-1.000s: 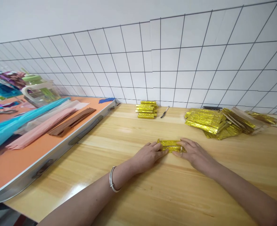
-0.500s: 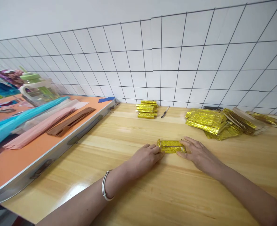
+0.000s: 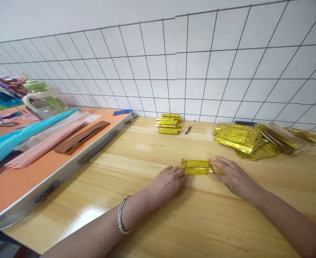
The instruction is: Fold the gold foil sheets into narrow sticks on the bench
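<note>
A small folded gold foil piece (image 3: 196,167) lies flat on the wooden table (image 3: 152,157) in front of me. My left hand (image 3: 170,182), with a silver bangle on its wrist, rests on the table with curled fingers, the fingertips pressed against the foil's left end. My right hand (image 3: 234,176) lies to the right, its forefinger and thumb closed on the foil's right end and the other fingers stretched out. The foil's top face shows between the two hands.
A neat stack of folded gold pieces (image 3: 168,124) and a pen (image 3: 189,127) lie by the tiled wall. A loose heap of gold foil sheets (image 3: 250,140) is at the back right. At left, an orange table (image 3: 18,190) holds pink, brown and blue paper strips and a plastic jug (image 3: 43,100).
Both hands have slid outward from over the gold foil piece to its two ends, so more of its top face shows. The piece stays in place.
</note>
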Demonstrator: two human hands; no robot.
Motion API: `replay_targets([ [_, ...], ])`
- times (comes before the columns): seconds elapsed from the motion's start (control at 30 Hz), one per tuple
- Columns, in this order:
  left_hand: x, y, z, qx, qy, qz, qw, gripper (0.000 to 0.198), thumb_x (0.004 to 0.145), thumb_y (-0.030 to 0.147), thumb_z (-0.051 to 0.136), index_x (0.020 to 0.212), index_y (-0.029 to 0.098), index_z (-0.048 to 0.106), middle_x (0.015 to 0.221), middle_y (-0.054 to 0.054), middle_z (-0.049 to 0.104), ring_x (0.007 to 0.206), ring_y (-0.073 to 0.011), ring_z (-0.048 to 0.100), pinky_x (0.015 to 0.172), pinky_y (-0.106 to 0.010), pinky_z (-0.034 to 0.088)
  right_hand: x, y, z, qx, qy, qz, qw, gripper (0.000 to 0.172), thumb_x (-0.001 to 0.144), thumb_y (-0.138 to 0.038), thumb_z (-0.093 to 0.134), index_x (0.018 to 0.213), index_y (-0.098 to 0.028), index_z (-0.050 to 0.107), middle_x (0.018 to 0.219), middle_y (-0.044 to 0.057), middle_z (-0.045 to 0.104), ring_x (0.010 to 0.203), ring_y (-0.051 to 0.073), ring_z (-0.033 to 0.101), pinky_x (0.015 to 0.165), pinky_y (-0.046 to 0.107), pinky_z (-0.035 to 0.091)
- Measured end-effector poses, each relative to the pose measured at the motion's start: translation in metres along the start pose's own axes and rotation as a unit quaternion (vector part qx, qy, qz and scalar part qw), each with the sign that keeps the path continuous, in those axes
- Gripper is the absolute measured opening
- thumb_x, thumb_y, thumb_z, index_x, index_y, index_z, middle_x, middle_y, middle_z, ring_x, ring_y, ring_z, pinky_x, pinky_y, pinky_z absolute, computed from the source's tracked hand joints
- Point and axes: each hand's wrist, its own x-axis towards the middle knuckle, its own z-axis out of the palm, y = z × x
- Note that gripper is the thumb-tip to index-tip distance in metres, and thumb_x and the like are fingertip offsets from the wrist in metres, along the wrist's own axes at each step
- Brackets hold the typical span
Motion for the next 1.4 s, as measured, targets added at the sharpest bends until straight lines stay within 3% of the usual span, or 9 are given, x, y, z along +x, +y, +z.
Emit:
replay_targets([
  [0.17, 0.0, -0.001, -0.002, -0.003, 0.006, 0.002, 1.0, 0.016, 0.09, 0.019, 0.042, 0.088, 0.017, 0.058, 0.087, -0.007, 0.06, 0.085, -0.0196, 0.052, 0.072, -0.032, 0.037, -0.002, 0.0, -0.001, -0.013, -0.004, 0.004, 1.0, 0.045, 0.086, -0.012, 0.046, 0.12, -0.04, 0.054, 0.122, 0.003, 0.054, 0.125, 0.025, 0.036, 0.096, 0.046, 0.038],
  [0.33, -0.002, -0.006, -0.002, -0.034, 0.023, 0.022, 0.999, 0.015, 0.089, 0.018, 0.044, 0.092, 0.017, 0.058, 0.087, -0.006, 0.061, 0.086, -0.0184, 0.051, 0.075, -0.03, 0.038, -0.002, 0.0, -0.005, -0.026, 0.0, -0.015, 1.0, 0.046, 0.087, -0.01, 0.045, 0.123, -0.038, 0.052, 0.104, 0.005, 0.06, 0.112, 0.024, 0.046, 0.088, 0.042, 0.042],
  [0.5, -0.003, -0.014, 0.004, -0.055, 0.052, 0.042, 0.996, 0.018, 0.09, 0.017, 0.043, 0.098, 0.018, 0.059, 0.086, -0.006, 0.062, 0.091, -0.0176, 0.052, 0.08, -0.029, 0.04, 0.001, 0.001, -0.006, -0.012, 0.005, -0.051, 0.999, 0.043, 0.087, -0.01, 0.045, 0.124, -0.031, 0.052, 0.101, 0.005, 0.062, 0.104, 0.022, 0.05, 0.086, 0.039, 0.043],
  [0.83, -0.002, -0.033, 0.023, -0.1, 0.107, 0.095, 0.985, 0.02, 0.088, 0.019, 0.047, 0.104, 0.02, 0.06, 0.096, -0.004, 0.066, 0.099, -0.0168, 0.053, 0.089, -0.03, 0.041, 0.004, 0.0, -0.007, 0.04, -0.005, -0.046, 0.998, 0.037, 0.088, -0.013, 0.045, 0.12, -0.028, 0.056, 0.095, 0.007, 0.062, 0.093, 0.019, 0.053, 0.078, 0.035, 0.046],
  [1.03, 0.001, -0.035, 0.018, -0.08, 0.088, 0.1, 0.988, 0.02, 0.091, 0.019, 0.042, 0.099, 0.018, 0.06, 0.089, -0.007, 0.064, 0.087, -0.0147, 0.056, 0.081, -0.026, 0.044, 0.003, -0.002, -0.007, 0.065, 0.003, -0.039, 0.997, 0.038, 0.085, -0.012, 0.046, 0.118, -0.027, 0.058, 0.101, 0.007, 0.062, 0.095, 0.019, 0.054, 0.08, 0.036, 0.047],
  [1.4, 0.005, -0.019, 0.007, 0.041, 0.036, 0.09, 0.994, 0.016, 0.092, 0.017, 0.037, 0.084, 0.015, 0.052, 0.083, -0.006, 0.057, 0.074, -0.0165, 0.052, 0.066, -0.028, 0.044, 0.005, -0.005, -0.009, 0.097, 0.018, -0.017, 0.995, 0.037, 0.082, -0.013, 0.05, 0.114, -0.028, 0.061, 0.097, 0.005, 0.063, 0.09, 0.019, 0.055, 0.078, 0.036, 0.047],
])
